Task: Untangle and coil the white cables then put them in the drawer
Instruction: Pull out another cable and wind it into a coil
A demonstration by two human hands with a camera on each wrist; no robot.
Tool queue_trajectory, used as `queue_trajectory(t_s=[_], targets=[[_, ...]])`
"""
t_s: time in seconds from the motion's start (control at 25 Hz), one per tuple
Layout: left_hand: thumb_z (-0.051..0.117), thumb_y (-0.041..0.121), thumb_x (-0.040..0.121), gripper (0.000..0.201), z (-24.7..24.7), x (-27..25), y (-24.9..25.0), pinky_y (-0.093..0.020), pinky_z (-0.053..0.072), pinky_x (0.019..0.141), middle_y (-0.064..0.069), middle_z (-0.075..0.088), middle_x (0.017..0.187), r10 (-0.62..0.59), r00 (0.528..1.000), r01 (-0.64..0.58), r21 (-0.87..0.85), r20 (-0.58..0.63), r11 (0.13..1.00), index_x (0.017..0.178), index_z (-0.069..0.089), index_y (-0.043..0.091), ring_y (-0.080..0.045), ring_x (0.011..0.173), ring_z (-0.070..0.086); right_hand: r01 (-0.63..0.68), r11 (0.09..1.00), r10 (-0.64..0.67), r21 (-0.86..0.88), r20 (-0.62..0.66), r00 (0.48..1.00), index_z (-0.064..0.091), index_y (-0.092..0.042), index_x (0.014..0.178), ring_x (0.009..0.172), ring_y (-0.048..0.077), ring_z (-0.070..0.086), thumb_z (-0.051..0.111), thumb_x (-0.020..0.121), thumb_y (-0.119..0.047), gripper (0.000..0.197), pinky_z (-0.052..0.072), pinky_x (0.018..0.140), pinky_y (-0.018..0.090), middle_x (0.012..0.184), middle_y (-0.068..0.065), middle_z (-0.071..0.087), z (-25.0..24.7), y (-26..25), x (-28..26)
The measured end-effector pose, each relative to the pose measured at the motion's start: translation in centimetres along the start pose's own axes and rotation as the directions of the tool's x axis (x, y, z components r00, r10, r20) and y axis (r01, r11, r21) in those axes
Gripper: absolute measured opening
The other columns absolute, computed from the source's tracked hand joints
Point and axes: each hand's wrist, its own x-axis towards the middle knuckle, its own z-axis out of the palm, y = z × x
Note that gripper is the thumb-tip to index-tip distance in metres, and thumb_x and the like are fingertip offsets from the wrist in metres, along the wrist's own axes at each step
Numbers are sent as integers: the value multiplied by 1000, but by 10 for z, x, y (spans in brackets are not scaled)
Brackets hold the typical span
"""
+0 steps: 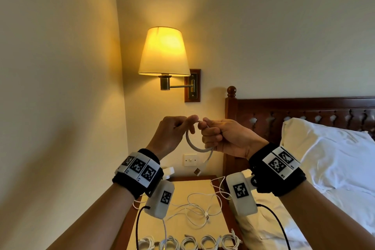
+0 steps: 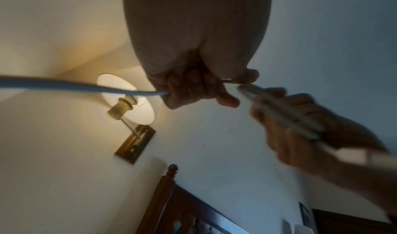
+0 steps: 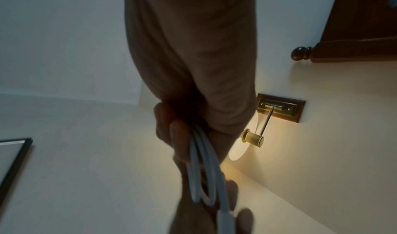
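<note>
Below the hands, at the near edge of the surface (image 1: 194, 184), five coiled cables (image 1: 190, 242) lie in a row. Behind them, under the hands, loose white cables (image 1: 199, 206) lie tangled. Both hands are raised together. The left hand (image 1: 172, 132) pinches a white cable (image 1: 191, 145) with curled fingers, and the right hand (image 1: 225, 136) grips its loops in a closed fist. One plug (image 1: 197, 172) hangs below the hands. Beyond them a lit wall lamp (image 1: 164, 53) shines.
</note>
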Motion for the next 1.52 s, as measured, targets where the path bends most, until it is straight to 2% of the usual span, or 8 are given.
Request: queue_trajectory(t_s=[0.12, 0.28, 0.4, 0.56, 0.76, 1.08, 1.24, 1.52], targets=[[44, 38, 94, 39, -7, -12, -31, -14, 31, 49, 13, 44, 50, -57, 998, 61, -130, 32, 990, 71, 58, 11, -3, 47, 36, 46, 992, -49, 115, 16, 999, 55, -11, 85, 46, 5, 35, 39, 99, -24, 25, 34, 51, 19, 55, -9, 38, -5, -9, -5], [44, 24, 101, 31, -10, -39, -75, -20, 34, 56, 13, 47, 54, -75, 997, 73, 62, 36, 995, 74, 57, 19, -4, 51, 41, 150, 977, -145, 148, -44, 988, 53, -11, 87, 47, 6, 40, 33, 104, -25, 30, 41, 50, 19, 57, -7, 40, -14, -22, -9], [38, 46, 93, 36, -9, -45, -66, -26, 35, 57, 10, 49, 56, 5, 991, -36, 234, 132, 972, 67, 50, 25, -8, 54, 43, 239, 948, -280, -211, -197, 940, 56, -10, 89, 54, 9, 48, 35, 105, -25, 30, 47, 57, 22, 63, -1, 48, -13, -22, -8], [37, 43, 98, 41, 1, -36, -7, -21, 32, 51, 10, 44, 54, 208, 915, -339, 376, 345, 862, 68, 51, 19, -9, 47, 42, 309, 684, -526, -661, -153, 837, 62, -3, 95, 66, 18, 66, 44, 102, -21, 26, 55, 68, 30, 72, 5, 66, 2, -7, 6], [43, 39, 98, 31, 3, -21, 26, -20, 37, 51, 12, 59, 63, 374, 900, -436, 444, 225, 782, 83, 62, 19, -5, 49, 51, 282, 590, -573, -756, -147, 806, 67, 0, 96, 70, 17, 67, 53, 98, -25, 28, 54, 69, 26, 76, 6, 70, 9, 2, 15], [37, 58, 90, 42, -12, -5, 24, -22, 37, 51, 12, 57, 69, 365, 931, -296, 608, 11, 737, 90, 55, 20, -8, 58, 51, 306, 720, -464, -623, -105, 879, 66, -2, 99, 63, 16, 64, 43, 103, -20, 29, 53, 65, 27, 70, 3, 67, 10, 12, 9], [45, 69, 79, 50, -21, 6, 6, -37, 46, 57, 8, 59, 67, 200, 979, -200, 344, 37, 918, 90, 55, 22, -11, 60, 55, 201, 860, -313, -469, -173, 934, 67, -3, 97, 55, 11, 53, 41, 103, -26, 35, 49, 59, 22, 62, 1, 59, 12, 15, 6], [43, 53, 88, 37, -9, -2, 3, -30, 43, 73, 3, 52, 76, 44, 989, -43, -12, 142, 999, 73, 65, 28, -11, 73, 51, 50, 996, -53, -72, -45, 998, 56, -8, 88, 50, 9, 40, 31, 105, -24, 35, 39, 53, 19, 56, -3, 45, 15, 11, 0]])
